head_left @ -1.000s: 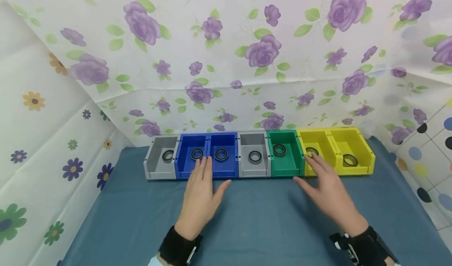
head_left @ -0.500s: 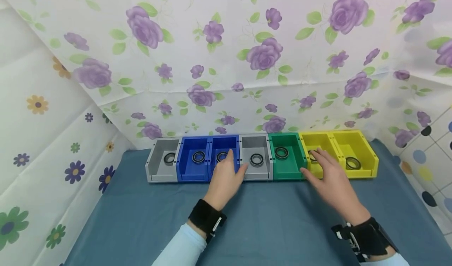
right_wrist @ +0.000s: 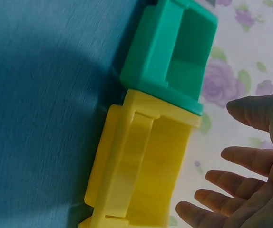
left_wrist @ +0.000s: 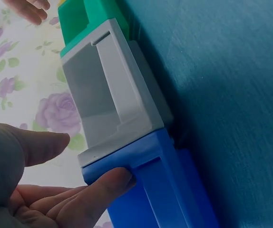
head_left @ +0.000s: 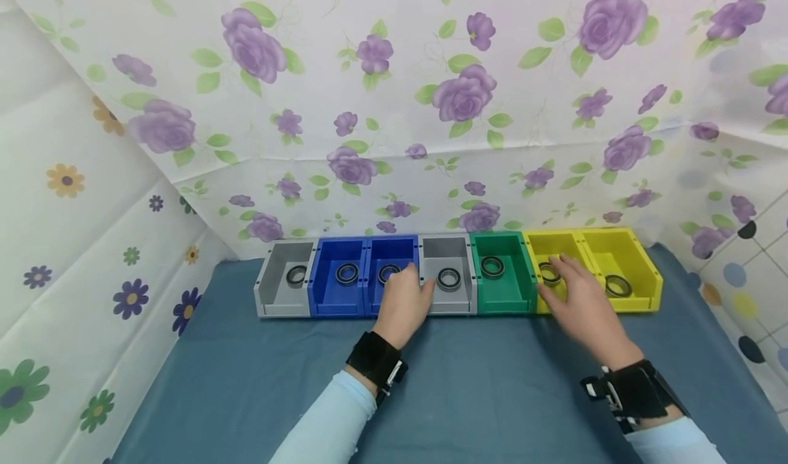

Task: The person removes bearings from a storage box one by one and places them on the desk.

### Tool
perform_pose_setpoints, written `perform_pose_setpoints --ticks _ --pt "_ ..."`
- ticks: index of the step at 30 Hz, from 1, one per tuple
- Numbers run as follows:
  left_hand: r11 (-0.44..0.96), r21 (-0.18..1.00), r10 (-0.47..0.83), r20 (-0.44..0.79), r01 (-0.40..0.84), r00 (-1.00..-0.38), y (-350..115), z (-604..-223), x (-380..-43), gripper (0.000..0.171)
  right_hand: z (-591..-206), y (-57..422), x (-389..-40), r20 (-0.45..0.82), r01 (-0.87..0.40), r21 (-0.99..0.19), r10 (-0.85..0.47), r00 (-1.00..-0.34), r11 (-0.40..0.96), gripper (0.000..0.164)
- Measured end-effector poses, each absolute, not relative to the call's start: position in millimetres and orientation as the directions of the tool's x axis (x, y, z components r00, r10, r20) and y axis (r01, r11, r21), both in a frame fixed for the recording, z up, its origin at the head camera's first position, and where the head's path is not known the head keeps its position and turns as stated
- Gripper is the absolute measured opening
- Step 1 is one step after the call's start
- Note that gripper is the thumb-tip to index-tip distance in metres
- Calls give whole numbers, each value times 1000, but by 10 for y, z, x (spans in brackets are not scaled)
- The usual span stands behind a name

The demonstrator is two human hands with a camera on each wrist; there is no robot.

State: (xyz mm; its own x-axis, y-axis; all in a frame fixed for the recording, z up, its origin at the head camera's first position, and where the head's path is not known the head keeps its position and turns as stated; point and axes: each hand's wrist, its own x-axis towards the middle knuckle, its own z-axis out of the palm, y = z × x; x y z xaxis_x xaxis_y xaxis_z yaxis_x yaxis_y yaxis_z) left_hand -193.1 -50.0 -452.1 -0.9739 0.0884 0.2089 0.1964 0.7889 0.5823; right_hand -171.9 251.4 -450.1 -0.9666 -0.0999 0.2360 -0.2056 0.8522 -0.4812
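Black ring-shaped bearings lie one to each compartment in a row of plastic bins. My left hand [head_left: 403, 306] is over the front of the right blue compartment [head_left: 392, 246], beside the middle grey bin [head_left: 446, 303]. It partly covers the bearing [head_left: 388, 272] there. In the left wrist view its thumb and index finger stand apart with nothing between them. My right hand [head_left: 581, 306] hovers at the front of the left yellow compartment [head_left: 548, 241], fingers spread and holding nothing. A bearing [head_left: 549, 273] shows just beyond its fingertips.
The row continues with a grey bin [head_left: 266, 286] and left blue compartment [head_left: 335, 303] at left, a green bin [head_left: 514, 293], and a right yellow compartment [head_left: 640, 279]. A blue cloth [head_left: 480, 395] covers the table. Flowered sheeting [head_left: 400, 108] rises behind.
My left hand has moved right, from the left blue compartment to the boundary of the right blue compartment and middle grey bin. The right hand has shifted slightly right.
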Motion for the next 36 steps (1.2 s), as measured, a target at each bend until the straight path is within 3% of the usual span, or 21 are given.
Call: perform_pose_setpoints --ticks 4,17,28,36 --pt "809 562 77 189 172 -979 -482 -4546 -1971 22 -4560 2538 -1814 211 -183 -473 -91 -973 862 57" --pt "804 578 26 200 139 -979 -464 -4551 -2064 35 -4507 2653 -2012 213 -206 -476 -115 -970 855 48" --pt "796 587 13 227 147 -974 -442 -4489 -2092 38 -4489 3368 -2158 86 -25 -430 14 -996 902 51" --pt "780 615 -12 204 119 -979 -465 -4503 -2090 40 -4589 3593 -2183 74 -66 -414 -39 -996 908 50"
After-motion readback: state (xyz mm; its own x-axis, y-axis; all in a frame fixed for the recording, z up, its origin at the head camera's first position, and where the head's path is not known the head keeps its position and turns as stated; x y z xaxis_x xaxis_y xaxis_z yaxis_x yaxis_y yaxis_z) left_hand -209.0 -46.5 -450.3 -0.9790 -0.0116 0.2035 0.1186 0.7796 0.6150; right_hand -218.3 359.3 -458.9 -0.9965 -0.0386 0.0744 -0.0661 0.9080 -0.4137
